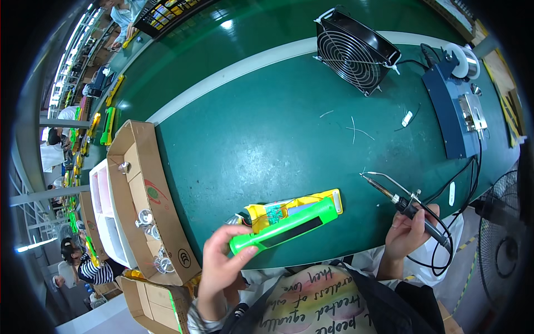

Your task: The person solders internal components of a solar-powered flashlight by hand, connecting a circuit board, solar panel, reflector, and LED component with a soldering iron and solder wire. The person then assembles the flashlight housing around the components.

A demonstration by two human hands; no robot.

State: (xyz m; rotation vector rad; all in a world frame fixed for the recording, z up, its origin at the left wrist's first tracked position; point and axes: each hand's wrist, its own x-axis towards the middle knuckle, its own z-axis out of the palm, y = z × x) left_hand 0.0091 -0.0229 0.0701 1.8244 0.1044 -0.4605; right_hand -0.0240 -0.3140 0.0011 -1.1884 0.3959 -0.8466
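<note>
My left hand grips the near end of a bright green plastic housing with a dark strip along its side. A yellow housing half with a small green circuit board lies under and behind it on the green table. My right hand holds a black-handled soldering iron by its grip. The iron's tip points left and away, above the table, apart from the housings. Black cables trail from the iron's handle.
A black square fan stands at the back. A blue soldering station with a solder spool sits at the right. Open cardboard boxes with small metal parts are at the left. Wire scraps lie mid-table. Other people work far left.
</note>
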